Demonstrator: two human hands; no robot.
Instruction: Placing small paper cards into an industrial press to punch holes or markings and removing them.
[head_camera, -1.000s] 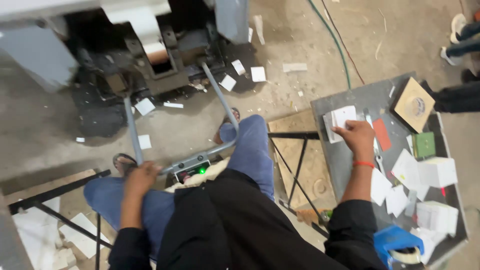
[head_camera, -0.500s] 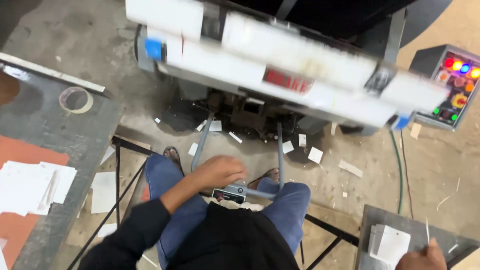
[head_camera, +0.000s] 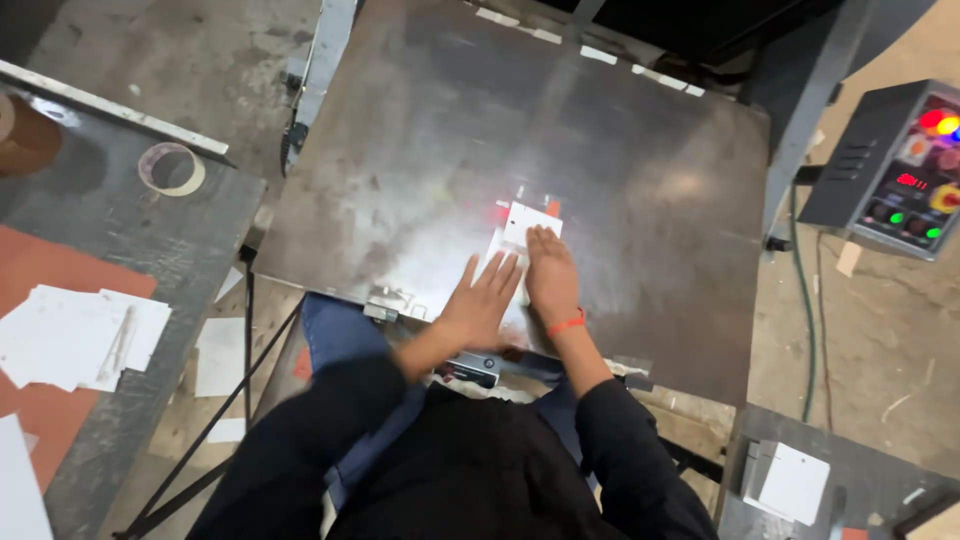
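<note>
A person in dark sleeves is seated at the near edge of a large steel plate (head_camera: 420, 150). Both hands are laid flat on it, side by side and touching at the fingers. The left hand (head_camera: 478, 305) is spread with fingers apart, pressed on the lower part of a small white card (head_camera: 524, 224). The right hand (head_camera: 549, 268), with an orange band (head_camera: 566, 324) at the wrist, is laid with fingers together over the card's near right part. Neither grip is closed: the card is held down by flat palms and fingertips, not pinched. The card is placed near the middle of the plate, toward its near edge, against what seem to be small stops, though these are too blurred to be told exactly.

A slip is judged the nearest risk. The card could be pushed askew by uneven pressure from the two hands, since nothing is clamped on it. A graver risk is judged from the plate itself: it appears to belong to a press, and fingers left on it could be caught if the machine is cycled.

On the left bench (head_camera: 150, 250), a heap of white cards (head_camera: 75, 335) is lying near its right edge and could be brushed off by the left elbow. A tape roll (head_camera: 171, 168) is seen farther back. At the far right, a control box (head_camera: 895, 170) with lit buttons is set within reach of a careless arm.
</note>
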